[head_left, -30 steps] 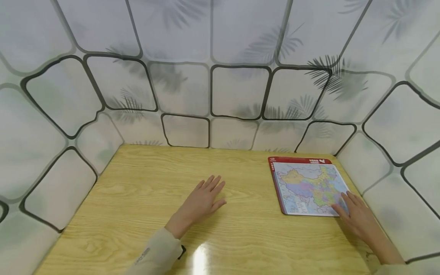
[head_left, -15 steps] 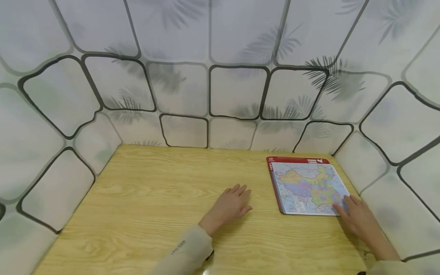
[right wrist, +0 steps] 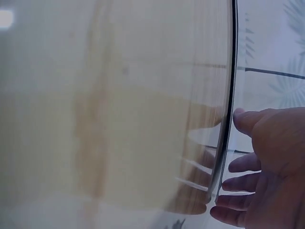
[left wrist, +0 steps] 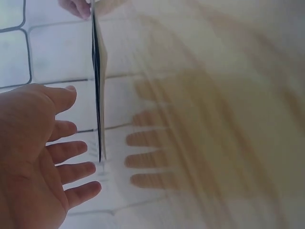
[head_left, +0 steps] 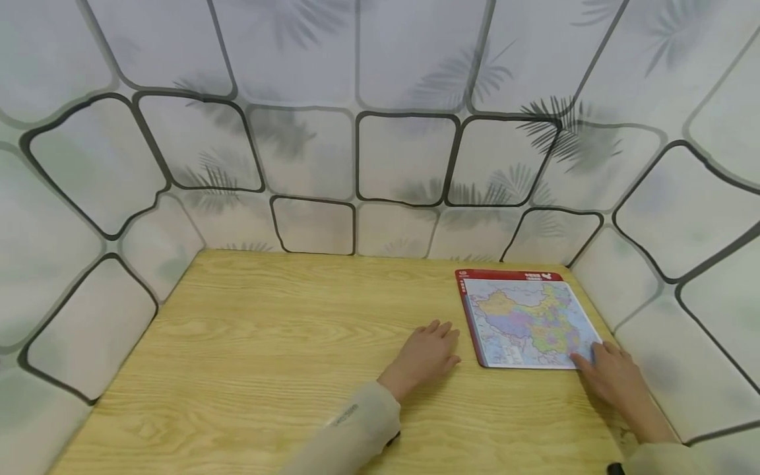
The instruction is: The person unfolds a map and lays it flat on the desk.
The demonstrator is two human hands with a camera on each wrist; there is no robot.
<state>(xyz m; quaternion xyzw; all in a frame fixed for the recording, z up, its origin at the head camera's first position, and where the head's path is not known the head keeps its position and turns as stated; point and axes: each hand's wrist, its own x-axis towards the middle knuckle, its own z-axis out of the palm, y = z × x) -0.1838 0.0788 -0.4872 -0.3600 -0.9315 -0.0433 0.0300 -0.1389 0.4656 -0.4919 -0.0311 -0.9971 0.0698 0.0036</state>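
A thin map board (head_left: 522, 323) with a red top and left border and a coloured map of China lies flat at the right of the table. My right hand (head_left: 614, 376) is at its lower right corner, with thumb and fingertips over the edge. In the right wrist view the fingers (right wrist: 243, 182) are extended along the board's dark edge (right wrist: 230, 86). Just left of the board, my left hand (head_left: 426, 353) hovers low, palm down and fingers spread, holding nothing. The left wrist view has the board (left wrist: 97, 62) edge-on beyond the left fingers (left wrist: 78, 171).
The glossy wood-grain table (head_left: 249, 343) mirrors both hands in the wrist views. A pale cloth wall (head_left: 404, 158) with dark outlined blocks and leaf prints encloses the back and both sides. Its right side stands close beside my right hand.
My left hand has moved right across the table, from near the middle to just beside the board's left edge. My right hand stays at the board's corner; the view has shifted slightly.
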